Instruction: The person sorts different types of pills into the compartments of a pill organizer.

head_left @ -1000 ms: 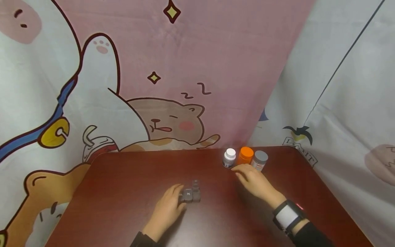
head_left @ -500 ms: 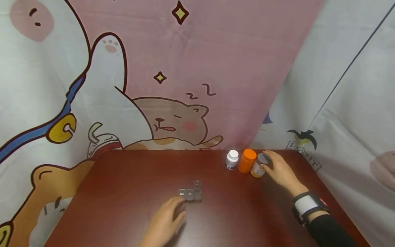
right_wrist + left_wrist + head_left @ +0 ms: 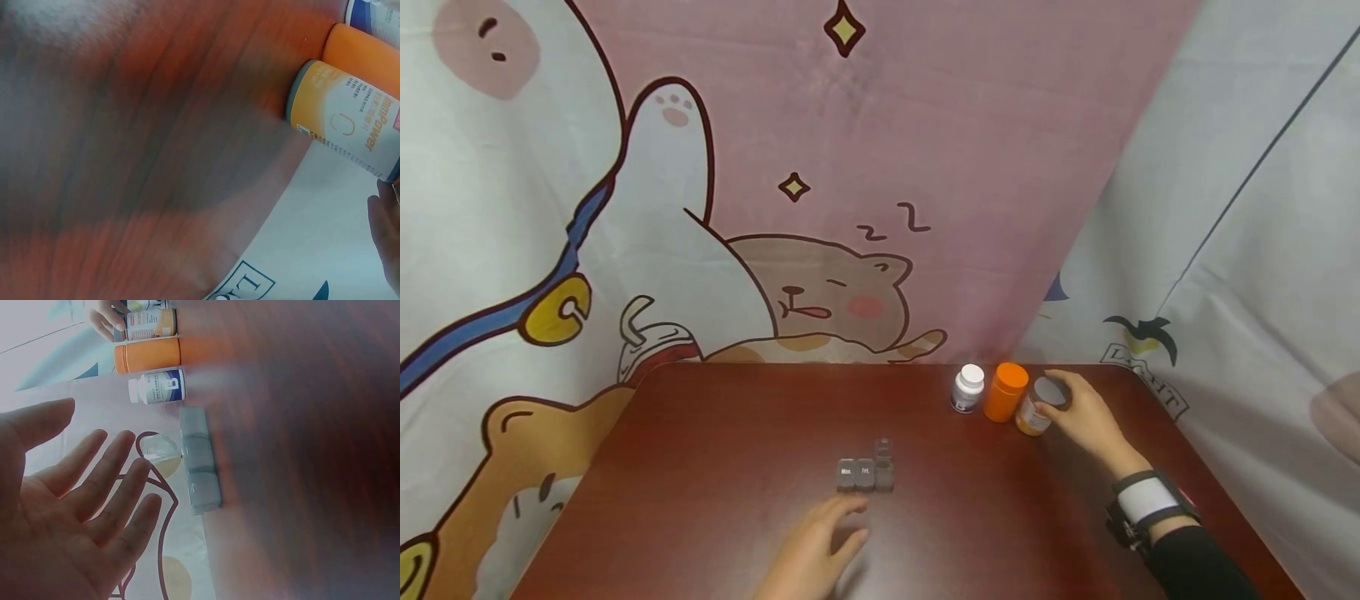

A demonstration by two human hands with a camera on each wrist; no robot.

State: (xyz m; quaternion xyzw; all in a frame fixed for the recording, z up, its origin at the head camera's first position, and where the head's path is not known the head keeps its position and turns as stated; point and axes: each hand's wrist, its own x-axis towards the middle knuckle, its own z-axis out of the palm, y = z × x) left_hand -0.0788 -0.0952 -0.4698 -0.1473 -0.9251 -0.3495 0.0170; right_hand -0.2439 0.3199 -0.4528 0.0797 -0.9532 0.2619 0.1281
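My right hand (image 3: pixel 1090 423) has its thumb and fingers around the grey lid of a supplement bottle (image 3: pixel 1033 419), which stands upright at the back right; its label is white and orange. In the right wrist view only fingertips (image 3: pixel 382 215) show, by the lid end of that bottle. My left hand (image 3: pixel 812 546) is held with fingers apart just in front of a small grey pill organizer (image 3: pixel 865 475), not touching it. One clear organizer lid (image 3: pixel 159 448) stands raised, as the left wrist view shows; the other compartments are closed.
Left of the gripped bottle stand an orange bottle (image 3: pixel 1006 393) and a smaller white bottle (image 3: pixel 967 389), close together near the back edge. The dark red-brown table (image 3: pixel 722 450) meets a printed cartoon curtain (image 3: pixel 985 167) behind and at the right.
My right hand has gone from in front of the bottles to the grey-lidded one at the right and taken hold of its lid. My left hand has drawn back from the pill organizer.
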